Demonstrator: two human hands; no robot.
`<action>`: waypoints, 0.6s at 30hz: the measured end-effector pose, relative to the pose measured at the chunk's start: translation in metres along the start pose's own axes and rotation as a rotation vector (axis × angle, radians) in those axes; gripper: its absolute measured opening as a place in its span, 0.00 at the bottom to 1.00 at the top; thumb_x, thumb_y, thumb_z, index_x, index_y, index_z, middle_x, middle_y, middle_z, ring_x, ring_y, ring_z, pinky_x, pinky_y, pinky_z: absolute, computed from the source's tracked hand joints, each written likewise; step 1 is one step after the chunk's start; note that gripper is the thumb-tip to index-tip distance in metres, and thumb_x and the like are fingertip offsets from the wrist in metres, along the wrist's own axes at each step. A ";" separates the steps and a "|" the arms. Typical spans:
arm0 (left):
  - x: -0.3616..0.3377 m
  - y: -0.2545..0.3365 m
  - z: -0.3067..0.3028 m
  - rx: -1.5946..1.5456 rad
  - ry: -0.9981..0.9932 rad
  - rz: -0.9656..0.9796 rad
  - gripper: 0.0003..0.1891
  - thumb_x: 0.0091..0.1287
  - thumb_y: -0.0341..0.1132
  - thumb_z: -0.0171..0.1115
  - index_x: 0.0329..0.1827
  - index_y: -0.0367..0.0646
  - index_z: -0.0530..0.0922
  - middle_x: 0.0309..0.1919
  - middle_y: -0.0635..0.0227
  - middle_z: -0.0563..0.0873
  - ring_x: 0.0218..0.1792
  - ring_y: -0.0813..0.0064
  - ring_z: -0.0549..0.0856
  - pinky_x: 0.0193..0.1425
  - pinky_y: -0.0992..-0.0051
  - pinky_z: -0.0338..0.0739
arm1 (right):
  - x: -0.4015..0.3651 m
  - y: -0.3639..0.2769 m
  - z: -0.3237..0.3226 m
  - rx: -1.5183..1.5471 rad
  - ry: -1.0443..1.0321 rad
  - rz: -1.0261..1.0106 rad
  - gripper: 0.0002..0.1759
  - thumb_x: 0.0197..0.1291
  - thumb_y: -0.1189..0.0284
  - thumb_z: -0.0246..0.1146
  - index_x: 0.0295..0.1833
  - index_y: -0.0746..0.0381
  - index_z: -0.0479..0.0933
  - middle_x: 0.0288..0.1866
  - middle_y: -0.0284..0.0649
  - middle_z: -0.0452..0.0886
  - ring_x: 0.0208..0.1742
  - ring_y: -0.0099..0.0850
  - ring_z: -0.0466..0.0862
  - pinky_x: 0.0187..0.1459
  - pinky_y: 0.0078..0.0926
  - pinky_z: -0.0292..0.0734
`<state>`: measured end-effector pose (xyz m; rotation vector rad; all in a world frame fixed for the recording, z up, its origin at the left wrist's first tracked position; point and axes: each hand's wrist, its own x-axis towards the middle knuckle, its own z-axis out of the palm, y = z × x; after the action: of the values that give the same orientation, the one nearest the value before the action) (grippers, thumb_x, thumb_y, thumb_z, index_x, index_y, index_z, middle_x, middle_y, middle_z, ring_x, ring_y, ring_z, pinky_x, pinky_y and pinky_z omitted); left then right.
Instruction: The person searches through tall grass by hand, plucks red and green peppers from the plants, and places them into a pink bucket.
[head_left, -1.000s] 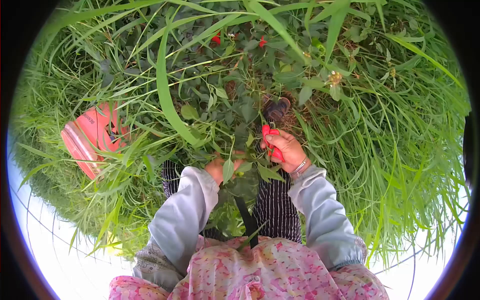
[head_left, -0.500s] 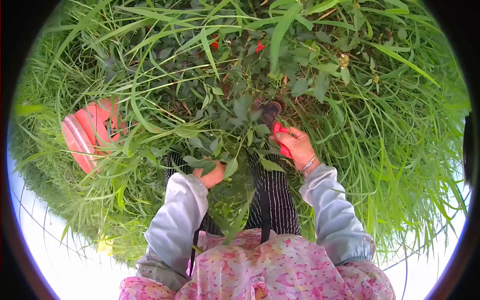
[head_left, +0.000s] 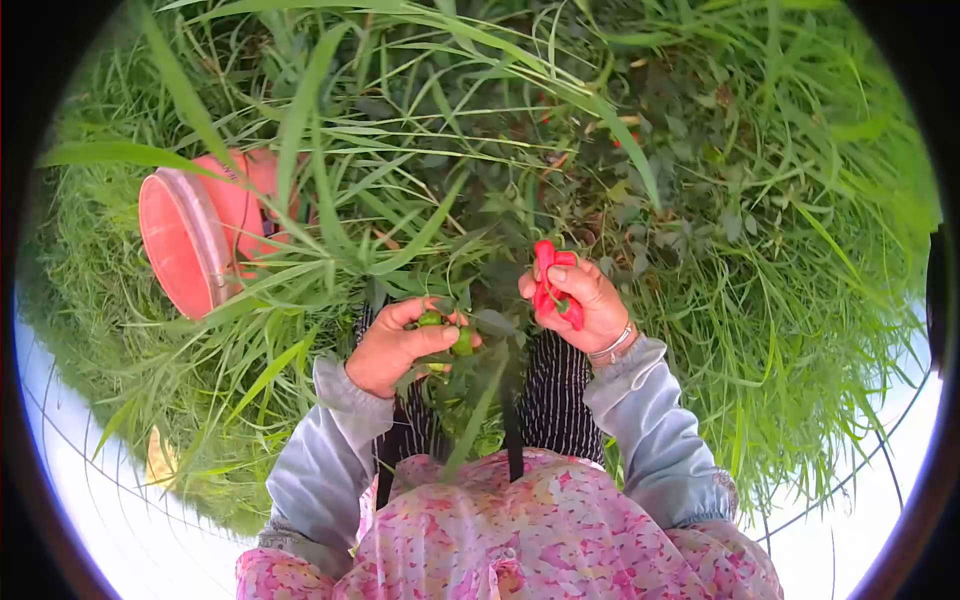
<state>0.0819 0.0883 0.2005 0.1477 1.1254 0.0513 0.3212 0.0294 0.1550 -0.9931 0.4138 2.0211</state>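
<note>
Several red peppers [head_left: 548,287] with green stems are gripped in my right hand [head_left: 592,306], between the thumb and curled fingers. My left hand [head_left: 400,346], left of it and slightly lower, has its thumb and fingers closed around green peppers [head_left: 461,342] among the leaves of a plant. Whether these are still attached to the plant I cannot tell. The two hands are apart, in front of my striped trousers [head_left: 560,385].
A pinkish-red bucket [head_left: 175,243] lies tilted in the grass at the left, its opening facing left. Long grass blades [head_left: 330,140] cross in front of it. Small red spots [head_left: 616,142] show among dark leaves farther ahead.
My left hand has come up from behind leaves and now shows around green peppers. My right hand has moved slightly left and lower with the red peppers. The bucket appears shifted in view.
</note>
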 end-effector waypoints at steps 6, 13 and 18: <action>-0.038 0.039 -0.052 -0.202 0.154 0.268 0.07 0.61 0.35 0.61 0.40 0.46 0.78 0.38 0.52 0.84 0.23 0.73 0.81 0.19 0.81 0.69 | 0.061 0.016 0.084 -0.063 -0.104 0.153 0.11 0.60 0.69 0.59 0.48 0.59 0.73 0.36 0.44 0.80 0.23 0.22 0.73 0.16 0.16 0.60; -0.090 0.072 -0.132 -0.400 0.234 0.519 0.12 0.59 0.40 0.60 0.42 0.48 0.72 0.36 0.57 0.81 0.21 0.72 0.78 0.14 0.80 0.66 | 0.129 0.027 0.181 -0.209 -0.157 0.169 0.10 0.60 0.69 0.59 0.46 0.59 0.73 0.37 0.43 0.79 0.21 0.21 0.71 0.16 0.16 0.59; -0.119 0.082 -0.197 -0.714 0.279 0.753 0.11 0.60 0.39 0.59 0.43 0.52 0.70 0.34 0.56 0.77 0.20 0.71 0.76 0.11 0.79 0.67 | 0.191 0.059 0.278 -0.395 -0.240 0.145 0.10 0.61 0.69 0.58 0.46 0.60 0.74 0.37 0.39 0.81 0.19 0.19 0.69 0.16 0.15 0.59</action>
<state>-0.1444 0.1735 0.2361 -0.0869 1.2102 1.1590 0.0695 0.2601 0.1797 -0.9542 -0.0482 2.3769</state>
